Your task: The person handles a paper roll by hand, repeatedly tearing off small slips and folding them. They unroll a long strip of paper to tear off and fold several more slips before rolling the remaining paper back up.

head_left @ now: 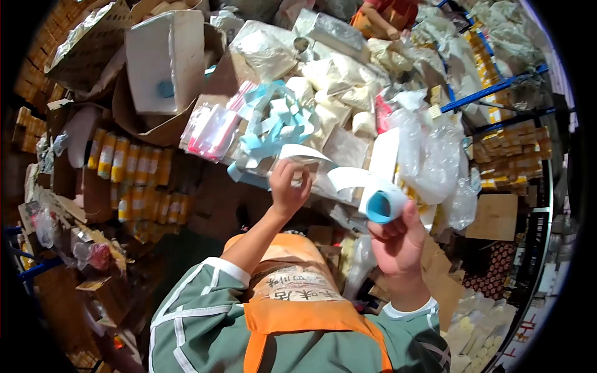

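My right hand (399, 242) grips a roll of label strip (383, 205), blue on the inside and white on the outside. A loose length of the strip (347, 178) curls away from the roll toward the left. My left hand (290, 185) is raised at the near edge of the table, its thumb and fingers curled close together. The white strip (305, 151) runs just beyond its fingertips; whether they pinch it is hidden. Beyond that hand lies a tangled heap of light-blue backing strip (280, 121).
Clear packs with pink edges (212, 133) lie left of the heap. Cream-coloured bags (333, 77) are piled behind it; clear plastic bags (436, 154) lie at the right. A foam box (163, 63) stands in a carton at the left. Across the table, another person's hand (393, 33) shows.
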### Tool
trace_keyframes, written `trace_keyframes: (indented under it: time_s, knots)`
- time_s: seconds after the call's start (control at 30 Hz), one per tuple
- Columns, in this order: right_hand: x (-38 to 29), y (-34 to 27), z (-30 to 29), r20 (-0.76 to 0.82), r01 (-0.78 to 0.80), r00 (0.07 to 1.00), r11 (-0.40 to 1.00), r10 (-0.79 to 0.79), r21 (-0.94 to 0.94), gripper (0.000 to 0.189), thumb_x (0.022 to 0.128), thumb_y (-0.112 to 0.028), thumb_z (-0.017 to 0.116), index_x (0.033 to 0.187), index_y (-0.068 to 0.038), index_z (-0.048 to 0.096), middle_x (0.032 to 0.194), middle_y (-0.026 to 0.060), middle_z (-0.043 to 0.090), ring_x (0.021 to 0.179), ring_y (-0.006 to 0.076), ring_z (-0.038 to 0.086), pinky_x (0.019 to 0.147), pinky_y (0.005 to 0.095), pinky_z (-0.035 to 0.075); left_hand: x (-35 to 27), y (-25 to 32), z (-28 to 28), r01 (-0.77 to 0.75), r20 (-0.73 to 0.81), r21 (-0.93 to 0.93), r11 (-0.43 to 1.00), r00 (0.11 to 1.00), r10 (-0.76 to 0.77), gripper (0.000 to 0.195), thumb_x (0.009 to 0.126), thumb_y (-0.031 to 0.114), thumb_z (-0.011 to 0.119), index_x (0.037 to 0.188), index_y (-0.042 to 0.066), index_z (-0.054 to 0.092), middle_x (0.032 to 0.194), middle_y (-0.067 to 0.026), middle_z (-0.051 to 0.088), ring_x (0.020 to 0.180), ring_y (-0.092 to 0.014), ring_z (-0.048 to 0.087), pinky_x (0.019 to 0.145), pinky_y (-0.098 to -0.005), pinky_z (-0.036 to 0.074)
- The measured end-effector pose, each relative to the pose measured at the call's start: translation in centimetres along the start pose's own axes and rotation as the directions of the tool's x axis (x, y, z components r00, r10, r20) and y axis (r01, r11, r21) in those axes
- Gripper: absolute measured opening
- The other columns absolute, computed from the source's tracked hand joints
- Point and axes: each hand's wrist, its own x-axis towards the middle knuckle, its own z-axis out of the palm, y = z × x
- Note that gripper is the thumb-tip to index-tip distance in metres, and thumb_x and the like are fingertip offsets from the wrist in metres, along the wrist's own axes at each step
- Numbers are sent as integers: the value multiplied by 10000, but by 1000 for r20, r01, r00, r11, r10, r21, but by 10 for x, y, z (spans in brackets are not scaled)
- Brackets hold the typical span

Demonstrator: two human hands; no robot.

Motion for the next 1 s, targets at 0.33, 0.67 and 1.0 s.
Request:
trace_keyframes:
  time_s: [0.33,0.67,1.0]
  knots:
    - [-12,-45,62,53,253,963,952,-266,172,266,942,-334,555,787,-119,529,646,-56,353,561,67,296,504,219,264,31,84,28,4,269,-145,989,963,36,362,813,14,602,1172,15,552,989,-174,619,910,-340,592,804,-439,447]
    - [30,-126,31,665,380,745,786,53,-488,257,686,-231,824,674,-23,673,711,-12,424,642,123,399,573,271,302,129,11,-33,854,944,-330,402,304,130,168,976,186,502,940,28,543,743,40,532,683,-16,490,603,-184,409]
    - [21,-188,81,552,628,694,-14,463,-778,201,704,-153,797,693,-27,642,817,50,560,730,175,556,643,293,426,192,32,-48,242,987,-108,964,-88,133,302,966,204,525,1236,75,562,1054,-82,660,909,-183,599,812,-342,472]
